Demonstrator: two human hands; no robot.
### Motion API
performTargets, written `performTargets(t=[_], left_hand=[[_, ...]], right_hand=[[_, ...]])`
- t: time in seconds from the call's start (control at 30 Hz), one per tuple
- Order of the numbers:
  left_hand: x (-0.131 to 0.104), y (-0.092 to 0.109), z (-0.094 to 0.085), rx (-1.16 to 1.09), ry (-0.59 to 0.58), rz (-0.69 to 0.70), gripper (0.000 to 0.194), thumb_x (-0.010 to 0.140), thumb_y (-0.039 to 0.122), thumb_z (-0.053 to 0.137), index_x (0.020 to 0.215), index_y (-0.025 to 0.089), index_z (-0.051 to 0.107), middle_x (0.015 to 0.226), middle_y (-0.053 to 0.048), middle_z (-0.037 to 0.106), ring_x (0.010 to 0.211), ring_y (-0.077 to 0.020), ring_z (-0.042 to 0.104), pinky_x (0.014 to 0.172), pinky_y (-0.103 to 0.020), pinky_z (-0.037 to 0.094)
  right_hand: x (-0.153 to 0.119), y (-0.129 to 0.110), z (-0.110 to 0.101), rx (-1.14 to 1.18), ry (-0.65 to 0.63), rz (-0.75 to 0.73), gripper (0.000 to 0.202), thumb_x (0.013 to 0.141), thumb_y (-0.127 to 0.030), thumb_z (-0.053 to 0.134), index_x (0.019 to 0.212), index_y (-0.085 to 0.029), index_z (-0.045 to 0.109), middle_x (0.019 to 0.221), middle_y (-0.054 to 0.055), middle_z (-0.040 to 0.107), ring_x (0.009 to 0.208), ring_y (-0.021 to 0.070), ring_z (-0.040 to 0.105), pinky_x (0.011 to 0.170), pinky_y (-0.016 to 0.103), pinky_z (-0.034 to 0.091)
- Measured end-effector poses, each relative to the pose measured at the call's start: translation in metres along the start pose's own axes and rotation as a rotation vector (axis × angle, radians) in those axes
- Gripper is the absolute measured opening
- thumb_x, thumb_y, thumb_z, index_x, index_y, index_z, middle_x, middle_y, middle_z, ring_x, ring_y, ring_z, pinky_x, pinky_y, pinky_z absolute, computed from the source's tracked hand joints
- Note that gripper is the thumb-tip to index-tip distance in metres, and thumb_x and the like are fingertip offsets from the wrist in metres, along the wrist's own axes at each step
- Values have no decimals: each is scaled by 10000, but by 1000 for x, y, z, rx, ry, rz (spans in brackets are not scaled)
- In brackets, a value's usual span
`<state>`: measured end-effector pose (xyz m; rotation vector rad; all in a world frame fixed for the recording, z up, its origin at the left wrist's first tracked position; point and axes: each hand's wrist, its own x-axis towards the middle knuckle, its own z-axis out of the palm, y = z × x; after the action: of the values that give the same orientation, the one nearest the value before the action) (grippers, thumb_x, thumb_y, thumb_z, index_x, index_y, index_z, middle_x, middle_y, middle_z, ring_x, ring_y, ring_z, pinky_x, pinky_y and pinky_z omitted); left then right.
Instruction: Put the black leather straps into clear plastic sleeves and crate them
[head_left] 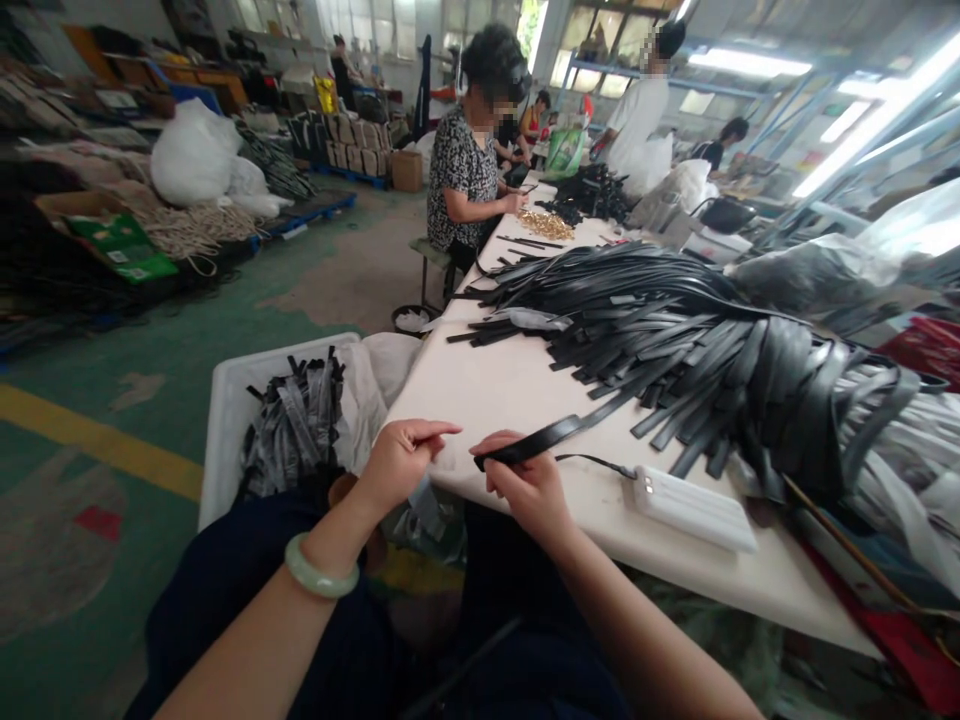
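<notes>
Evidently, the right hand [536, 495] pinches a flat, glossy black strap [541, 437] left of the white rectangular power bank [694, 510], probably to steady its end. Beyond the power bank, a heap of loose black straps [667, 330] fans out, likely for easy picking. The held tip pokes out between thumb and fingers; the left hand [399, 462], farther left, extends its index finger, its grip unclear.

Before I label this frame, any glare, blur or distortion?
Head view: tube light at upper right blown out. Head view: sheen on the piled black straps. Head view: outer edges smeared and stretched, wide-angle style; dim beneath the table.
</notes>
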<state>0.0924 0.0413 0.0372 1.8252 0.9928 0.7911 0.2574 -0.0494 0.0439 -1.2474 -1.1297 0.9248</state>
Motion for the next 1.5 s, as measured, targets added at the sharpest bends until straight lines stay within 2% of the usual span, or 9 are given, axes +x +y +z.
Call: performTargets(t=[0.27, 0.37, 0.47, 0.6, 0.83, 1.13, 1.23, 1.4, 1.5], left_hand=[[2, -3, 9, 210, 11, 236, 454, 773, 9, 421, 1056, 175, 735, 924, -50, 759, 847, -167, 672, 806, -288, 510], [1, -4, 10, 205, -27, 252, 464, 769, -3, 412, 1072, 165, 721, 996, -61, 748, 923, -173, 665, 858, -295, 502], [1, -4, 8, 127, -43, 182, 454, 798, 25, 418, 1152, 153, 672, 1094, -79, 712, 960, -175, 646, 903, -312, 482], [2, -4, 5, -153, -124, 46, 523, 790, 145, 594, 1309, 152, 534, 907, -30, 662, 805, -147, 614, 772, -275, 496], [4, 0, 8, -398, -263, -76, 507, 660, 94, 682, 1163, 150, 642, 749, 7, 665, 708, -127, 621, 733, -255, 495], [8, 0, 2, -249, -34, -50, 254, 711, 146, 575, 857, 144, 782, 684, -31, 703, 632, -118, 569, 614, -217, 426], [9, -1, 5, -213, 15, -60, 269, 728, 138, 544, 846, 154, 785, 776, -45, 735, 702, -135, 593, 623, -215, 416], [9, -1, 12, -163, 17, -8, 304, 770, 120, 474, 861, 145, 763, 642, -12, 659, 590, -116, 530, 584, -219, 408], [6, -1, 15, -8, -25, 100, 345, 774, 78, 442, 891, 172, 752, 785, -25, 709, 737, -145, 609, 719, -255, 460]], right_hand=[[9, 25, 17, -9, -108, 234, 195, 784, -353, 657, 839, -166, 648, 536, -47, 540, 419, 75, 425, 408, 201, 308], [12, 32, 23, -42, -66, 195, 289, 778, -391, 688, 627, -161, 600, 487, -46, 481, 462, 78, 414, 453, 212, 312], [14, 35, 24, 39, -48, 224, 364, 774, -418, 695, 566, -170, 528, 460, -56, 453, 437, 68, 358, 432, 215, 261], [15, 35, 21, 71, -48, 244, 377, 775, -459, 698, 610, -174, 515, 460, -56, 484, 416, 60, 328, 419, 206, 234], [13, 36, 21, -1, -53, 194, 530, 870, -567, 557, 526, -171, 486, 423, -43, 435, 397, 60, 360, 410, 198, 265], [10, 12, -9, 428, 8, 219, 544, 938, -569, 362, 786, -140, 661, 723, 72, 667, 437, 105, 525, 406, 230, 382], [10, 5, -14, 295, 22, 140, 392, 919, -492, 489, 793, -159, 652, 711, 27, 627, 478, 83, 515, 439, 202, 389], [8, 5, 1, 17, -220, 290, 321, 873, -461, 581, 902, -157, 679, 597, -11, 601, 389, 62, 439, 370, 176, 308], [10, 10, 11, -31, -257, 258, 291, 835, -410, 633, 726, -143, 677, 533, -16, 574, 381, 57, 412, 374, 180, 277]])
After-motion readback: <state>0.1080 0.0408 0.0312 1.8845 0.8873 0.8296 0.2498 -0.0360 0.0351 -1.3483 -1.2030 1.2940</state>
